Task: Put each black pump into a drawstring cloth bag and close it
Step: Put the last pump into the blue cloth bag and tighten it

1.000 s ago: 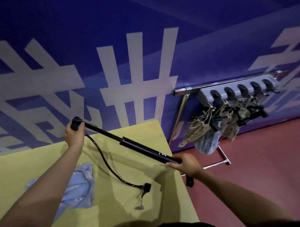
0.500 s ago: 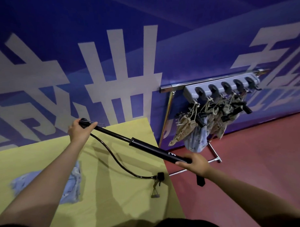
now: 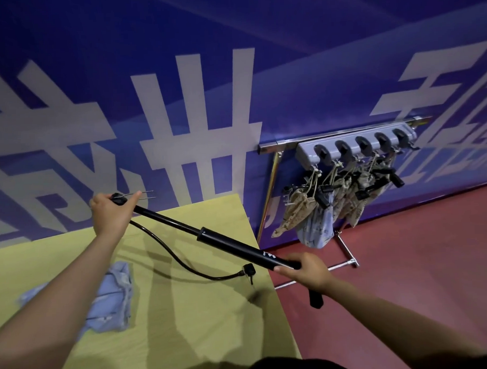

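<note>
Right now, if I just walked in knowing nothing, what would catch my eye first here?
The long black pump, stretched out and held slantwise above the yellow table, with the left hand at its far end and the right hand at its near end. Next, the pale blue cloth bag lying crumpled on the table, and the rack by the blue wall hung with filled bags.

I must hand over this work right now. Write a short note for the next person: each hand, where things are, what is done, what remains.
Left hand grips the rod end of the long black pump; right hand grips its barrel end. The pump is extended, held above the yellow table, hose hanging.
Light blue cloth bag lies on the table, not yet filled.
Done: bagged pumps hang on the grey wall rack.
Left: bag this pump, close it.
</note>
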